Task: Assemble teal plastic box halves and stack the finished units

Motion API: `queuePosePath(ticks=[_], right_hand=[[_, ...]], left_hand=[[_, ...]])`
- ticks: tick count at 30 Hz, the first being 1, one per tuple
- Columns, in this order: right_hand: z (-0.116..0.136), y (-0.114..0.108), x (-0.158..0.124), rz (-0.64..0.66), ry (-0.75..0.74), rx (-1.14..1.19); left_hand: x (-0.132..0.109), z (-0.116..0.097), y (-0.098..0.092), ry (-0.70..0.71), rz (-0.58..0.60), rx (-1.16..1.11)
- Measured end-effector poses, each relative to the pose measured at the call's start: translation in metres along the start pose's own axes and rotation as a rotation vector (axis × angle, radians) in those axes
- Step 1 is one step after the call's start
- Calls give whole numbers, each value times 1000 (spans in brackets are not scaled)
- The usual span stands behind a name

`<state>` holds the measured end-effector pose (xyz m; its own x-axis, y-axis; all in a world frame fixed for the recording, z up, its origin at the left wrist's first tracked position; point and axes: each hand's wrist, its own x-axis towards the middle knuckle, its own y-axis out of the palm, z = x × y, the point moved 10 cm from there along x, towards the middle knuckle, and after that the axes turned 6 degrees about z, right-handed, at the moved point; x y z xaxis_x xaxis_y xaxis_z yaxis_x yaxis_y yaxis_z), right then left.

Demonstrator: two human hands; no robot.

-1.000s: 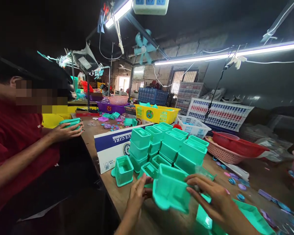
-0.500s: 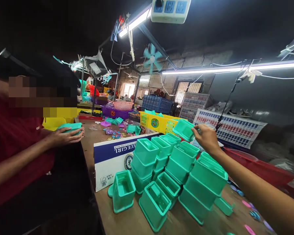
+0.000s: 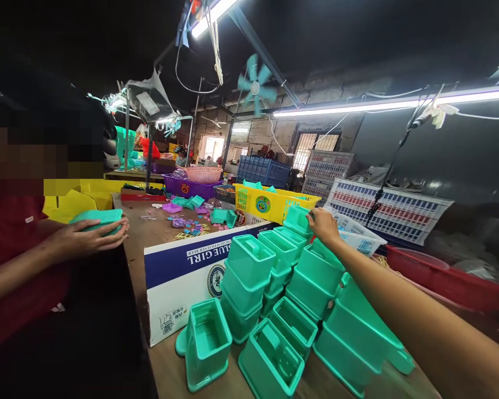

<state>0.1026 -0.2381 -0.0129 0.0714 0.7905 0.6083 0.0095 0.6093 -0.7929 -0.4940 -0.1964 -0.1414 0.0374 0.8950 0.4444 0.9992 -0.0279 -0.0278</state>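
My right hand (image 3: 323, 226) reaches far forward over the table, its fingers closed on a teal plastic box (image 3: 297, 219) that rests on top of the far stack. Stacks of teal boxes (image 3: 249, 260) stand in rows below my forearm. Two single open teal boxes (image 3: 205, 341) (image 3: 270, 360) sit nearest me on the wooden table (image 3: 162, 366). My left hand is out of view.
A person in a red shirt (image 3: 12, 244) at the left holds a teal piece (image 3: 97, 219). A cardboard carton (image 3: 183, 277) lies behind the stacks. A yellow basket (image 3: 270, 204), white basket (image 3: 357, 233), red basin (image 3: 441, 277) and small loose parts (image 3: 183, 219) lie farther back.
My right hand carried a teal box from near my body out to the far stack and lowered it onto the top. My left hand left the view. The camera view shifted slightly.
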Motion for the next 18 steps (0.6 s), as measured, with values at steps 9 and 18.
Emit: queuePosePath(ticks=[9, 18], right_hand=[[15, -41, -21, 49, 36, 4], [-67, -126, -164, 213, 183, 3]], left_hand=[[-128, -34, 201, 62, 201, 76], [-356, -9, 439, 221, 793, 245]])
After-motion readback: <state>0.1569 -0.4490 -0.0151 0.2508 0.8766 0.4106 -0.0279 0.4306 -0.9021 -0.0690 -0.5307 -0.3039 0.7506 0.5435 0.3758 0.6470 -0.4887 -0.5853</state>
